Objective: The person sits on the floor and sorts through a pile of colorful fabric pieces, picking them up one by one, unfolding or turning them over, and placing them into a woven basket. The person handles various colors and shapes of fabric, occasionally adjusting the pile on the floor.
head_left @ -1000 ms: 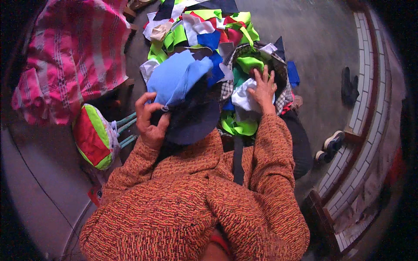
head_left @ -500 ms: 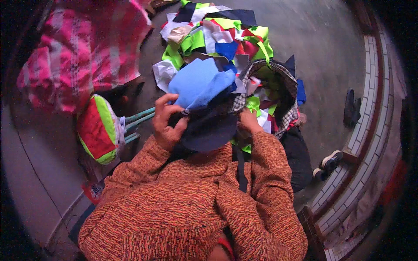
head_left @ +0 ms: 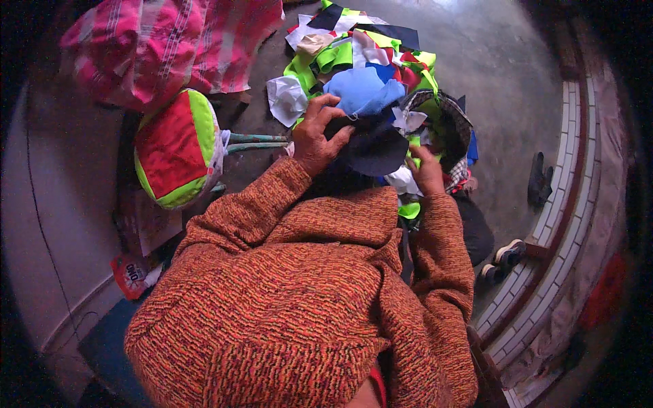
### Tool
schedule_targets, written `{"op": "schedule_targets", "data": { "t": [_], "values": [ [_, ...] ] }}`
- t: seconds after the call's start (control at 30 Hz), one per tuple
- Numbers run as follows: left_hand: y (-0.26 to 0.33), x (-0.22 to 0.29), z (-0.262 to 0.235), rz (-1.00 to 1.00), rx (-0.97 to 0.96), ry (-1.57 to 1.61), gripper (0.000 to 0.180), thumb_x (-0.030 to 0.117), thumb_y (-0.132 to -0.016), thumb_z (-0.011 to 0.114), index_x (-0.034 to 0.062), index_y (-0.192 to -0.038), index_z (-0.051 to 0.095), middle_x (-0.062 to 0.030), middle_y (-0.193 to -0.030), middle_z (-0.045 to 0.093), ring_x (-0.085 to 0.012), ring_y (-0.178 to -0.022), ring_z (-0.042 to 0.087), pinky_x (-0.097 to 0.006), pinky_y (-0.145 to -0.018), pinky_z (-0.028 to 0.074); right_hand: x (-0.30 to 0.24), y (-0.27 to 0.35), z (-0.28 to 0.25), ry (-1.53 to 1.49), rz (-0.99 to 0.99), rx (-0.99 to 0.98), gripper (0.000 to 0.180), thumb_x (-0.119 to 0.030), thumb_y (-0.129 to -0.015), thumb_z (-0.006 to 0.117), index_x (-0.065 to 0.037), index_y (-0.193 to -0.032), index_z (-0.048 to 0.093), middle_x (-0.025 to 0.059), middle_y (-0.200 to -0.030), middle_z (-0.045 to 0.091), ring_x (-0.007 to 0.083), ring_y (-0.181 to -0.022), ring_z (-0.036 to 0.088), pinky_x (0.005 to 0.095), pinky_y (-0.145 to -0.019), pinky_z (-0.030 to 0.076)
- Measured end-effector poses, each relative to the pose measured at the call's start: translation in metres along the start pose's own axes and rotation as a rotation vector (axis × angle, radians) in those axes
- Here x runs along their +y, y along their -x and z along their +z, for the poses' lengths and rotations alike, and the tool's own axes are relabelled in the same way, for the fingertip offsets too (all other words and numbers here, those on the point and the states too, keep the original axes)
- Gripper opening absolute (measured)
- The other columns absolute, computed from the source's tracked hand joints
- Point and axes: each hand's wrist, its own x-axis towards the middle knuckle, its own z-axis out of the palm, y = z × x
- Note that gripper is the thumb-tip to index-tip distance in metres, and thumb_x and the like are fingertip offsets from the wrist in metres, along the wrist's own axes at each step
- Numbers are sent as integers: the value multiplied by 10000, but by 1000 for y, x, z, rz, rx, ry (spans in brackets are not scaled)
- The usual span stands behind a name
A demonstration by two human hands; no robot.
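Observation:
My left hand (head_left: 322, 138) pinches the edge where a light blue cloth (head_left: 367, 90) meets a dark navy cloth (head_left: 377, 146). The blue part is bunched up above and the navy part hangs below; whether the two are sewn together cannot be made out. My right hand (head_left: 427, 173) is to the right of the navy cloth, its fingers curled by green and white scraps at the mouth of a checked cloth bag (head_left: 468, 139). What those fingers hold, if anything, is hidden. More fabric scraps (head_left: 337, 56) lie heaped beyond both hands.
At left stands a stool with a red and green padded cover (head_left: 173, 151) and thin legs. A pink checked cloth (head_left: 163, 47) bulges behind it. Shoes (head_left: 509, 253) and a dark object (head_left: 541, 178) sit by the tiled step (head_left: 554, 190) at right. A red packet (head_left: 129, 275) is low left.
The view has shifted, so both hands appear higher and further right. The light blue cloth looks more bunched. My right hand has come slightly away from the navy cloth.

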Motion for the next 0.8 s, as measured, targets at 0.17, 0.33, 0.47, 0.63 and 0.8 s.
{"op": "schedule_targets", "data": {
  "t": [0.17, 0.33, 0.47, 0.63, 0.8],
  "values": [
    [11, -10, 0, 8, -14, -33, 274, 214, -665, 712, 100, -881, 589, -94, -1109, 513, -287, -931, 574, -359, -749, 475, -91, -10, -28, -515, -22, 222, 326, -111, -807, 602, -99, -1129, 558, 91, -1142, 547, 187, -994, 560, 306, -806, 475],
    [13, -5, 2, 101, -72, -120, 285, 223, -656, 719, 114, -888, 596, -102, -1117, 509, -293, -950, 568, -367, -769, 476, -141, -35, -23, 40, -368, 463, 350, -79, -760, 602, -155, -1101, 576, 86, -1271, 451, 260, -1100, 491, 366, -866, 446],
    [14, -2, 2, 131, -65, -114, 289, 221, -647, 725, 115, -882, 595, -108, -1126, 504, -299, -967, 560, -370, -783, 474, -134, -49, -13, 312, -459, 329, 216, -123, -749, 605, -162, -961, 600, 68, -1177, 527, 274, -1058, 510, 370, -860, 434],
    [20, -6, 2, 144, -81, -70, 354, 218, -628, 735, 116, -930, 582, -108, -1129, 502, -309, -991, 542, -381, -807, 463, -115, -43, -12, 50, -353, 401, 146, -98, -738, 626, -106, -881, 594, 60, -1088, 589, 248, -1038, 531, 350, -874, 425],
    [22, 1, -1, 162, -102, -64, 436, 218, -594, 754, 104, -970, 563, -108, -1128, 504, -315, -997, 526, -387, -830, 450, -101, -38, -8, -659, -208, 343, 122, -96, -822, 576, -86, -943, 562, 80, -1145, 572, 200, -1033, 536, 316, -881, 422]
  ]
}}
